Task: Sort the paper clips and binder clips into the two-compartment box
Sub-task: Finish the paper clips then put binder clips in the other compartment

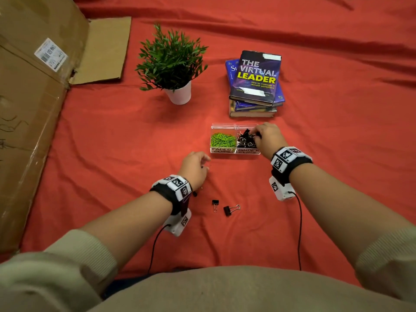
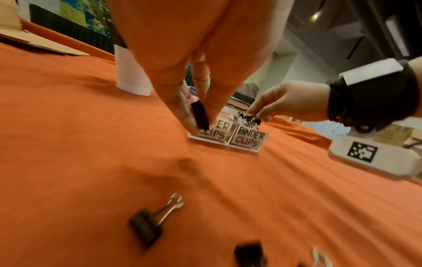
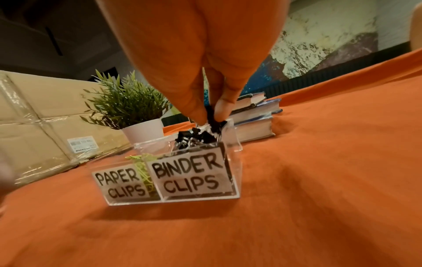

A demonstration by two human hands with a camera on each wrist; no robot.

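Observation:
The clear two-compartment box [image 1: 235, 151] stands on the red cloth, with green paper clips [image 1: 222, 139] in its left half and black binder clips [image 1: 245, 141] in its right half. My right hand [image 1: 254, 134] hovers over the binder side and pinches a black binder clip [image 3: 213, 117] just above the pile. My left hand [image 1: 207, 163] is at the box's front left corner and pinches another black binder clip [image 2: 200, 116] between thumb and fingers. Two loose binder clips [image 1: 215, 204] [image 1: 230, 210] lie on the cloth near me, between my wrists.
A potted plant [image 1: 173, 64] in a white pot stands behind and left of the box. A stack of books [image 1: 254, 86] sits just behind it. A large cardboard box [image 1: 29, 109] lines the left side. A small dark item [image 1: 194, 194] lies by my left wrist.

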